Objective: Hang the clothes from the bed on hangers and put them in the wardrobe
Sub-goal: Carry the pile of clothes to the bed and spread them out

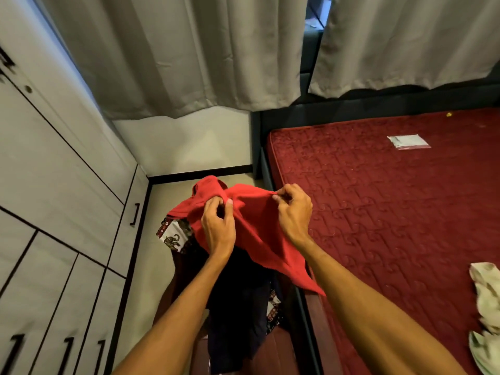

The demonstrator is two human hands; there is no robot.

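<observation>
Two bare arms (176, 320) reach out from the bottom, just left of the bed (378, 212). Far to the left of the bed stands the white wardrobe (54, 185), with its doors closed. The left hand (217, 228) is up in the air beside the bed's left edge. Its thumb and curled fingers pinch a fold of a red shirt (254, 228). The red shirt hangs between both hands, and one corner droops over the bed's edge. Under it are dark clothes (238, 307) with a pattern; what holds them up cannot be seen. The right hand (293, 212) pinches the shirt's top too, fingers curled in, just above the bed's left edge. Far back on the bed lies a small clear packet (408, 142). White clothes (485, 299) lie on the bed's right side
</observation>
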